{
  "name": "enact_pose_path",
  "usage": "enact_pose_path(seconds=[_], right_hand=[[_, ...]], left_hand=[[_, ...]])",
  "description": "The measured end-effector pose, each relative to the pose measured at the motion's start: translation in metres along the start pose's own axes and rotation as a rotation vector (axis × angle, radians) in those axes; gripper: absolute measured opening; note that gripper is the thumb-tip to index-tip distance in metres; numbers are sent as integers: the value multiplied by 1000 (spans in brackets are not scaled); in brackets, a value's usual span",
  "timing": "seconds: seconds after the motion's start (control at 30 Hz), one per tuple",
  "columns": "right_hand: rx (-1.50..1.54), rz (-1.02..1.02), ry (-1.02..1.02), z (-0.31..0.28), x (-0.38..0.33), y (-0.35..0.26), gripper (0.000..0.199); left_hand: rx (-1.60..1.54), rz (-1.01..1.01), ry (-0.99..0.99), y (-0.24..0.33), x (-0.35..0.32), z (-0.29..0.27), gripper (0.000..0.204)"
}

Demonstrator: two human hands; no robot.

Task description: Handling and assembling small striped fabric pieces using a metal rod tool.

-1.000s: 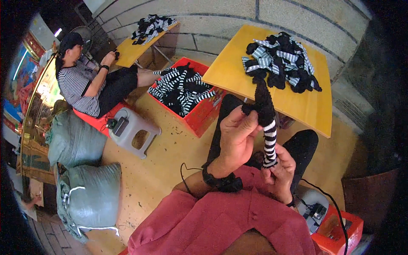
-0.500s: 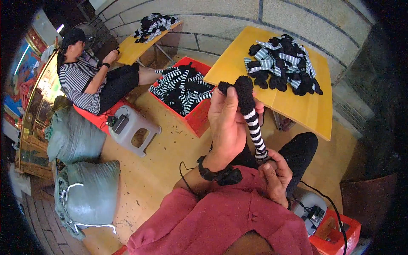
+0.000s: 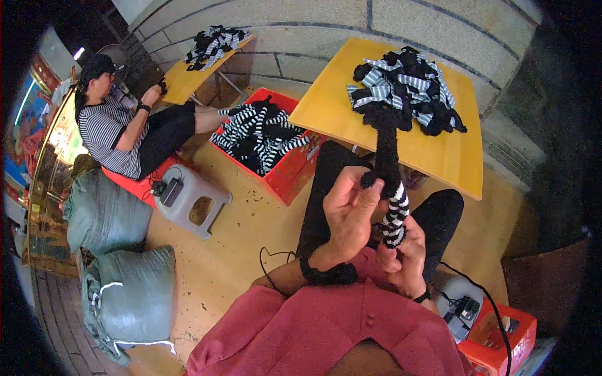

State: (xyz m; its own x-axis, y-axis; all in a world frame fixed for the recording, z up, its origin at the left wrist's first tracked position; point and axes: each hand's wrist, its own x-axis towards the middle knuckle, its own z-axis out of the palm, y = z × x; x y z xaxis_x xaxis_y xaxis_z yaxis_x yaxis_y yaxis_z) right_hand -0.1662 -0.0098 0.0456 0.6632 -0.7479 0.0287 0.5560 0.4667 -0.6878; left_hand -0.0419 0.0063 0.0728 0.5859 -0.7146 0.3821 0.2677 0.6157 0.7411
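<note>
A knitted piece (image 3: 395, 203) hangs between my hands above my lap. Its upper part is plain fuzzy black and its lower part is a narrow tube with black and white stripes; whether it is a glove or a sock I cannot make out. My left hand (image 3: 350, 216) is closed, with thumb and fingers pinching a small black knob at the side of the plain part. Around the striped end my right hand (image 3: 406, 257) is closed, its thumb and fingertips on the rim. The black end reaches up in front of the near edge of the yellow table (image 3: 332, 94).
A heap of striped and black knitted pieces (image 3: 407, 88) covers part of that table. Left of it stands a red crate (image 3: 285, 185) with more inside. A person (image 3: 119, 119) sits at another table (image 3: 182, 84). Grey stool (image 3: 194, 194), stuffed sacks (image 3: 135, 301) and a red basket (image 3: 514, 338) stand around.
Both hands have moved closer together, the left one down toward the right. The striped part is now bunched and shorter, and the black part stands out straighter and longer.
</note>
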Motion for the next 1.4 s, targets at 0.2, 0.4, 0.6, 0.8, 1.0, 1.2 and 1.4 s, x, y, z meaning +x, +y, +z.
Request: enact_pose_path(seconds=[0.2,0.4,0.6,0.8,1.0,1.2,1.4], right_hand=[[-438,-431,151,4,5,19,42],[-567,-266,114,-2,-4,13,36],[-561,-296,134,4,-4,24,33],[-416,-186,107,-1,-7,22,34],[-126,-93,140,11,-3,12,33],[3,16,-35,8,3,8,31],[-523,-219,98,-1,-4,13,26]], left_hand=[[57,67,-29,-1,-1,-3,12],[-318,-178,10,26,29,2,24],[-361,-223,-53,27,41,-9,24],[-392,-179,73,22,38,-5,20],[-149,52,8,0,27,-11,17],[16,128,-35,-2,23,-15,18],[-166,-118,-119,36,51,-22,34]])
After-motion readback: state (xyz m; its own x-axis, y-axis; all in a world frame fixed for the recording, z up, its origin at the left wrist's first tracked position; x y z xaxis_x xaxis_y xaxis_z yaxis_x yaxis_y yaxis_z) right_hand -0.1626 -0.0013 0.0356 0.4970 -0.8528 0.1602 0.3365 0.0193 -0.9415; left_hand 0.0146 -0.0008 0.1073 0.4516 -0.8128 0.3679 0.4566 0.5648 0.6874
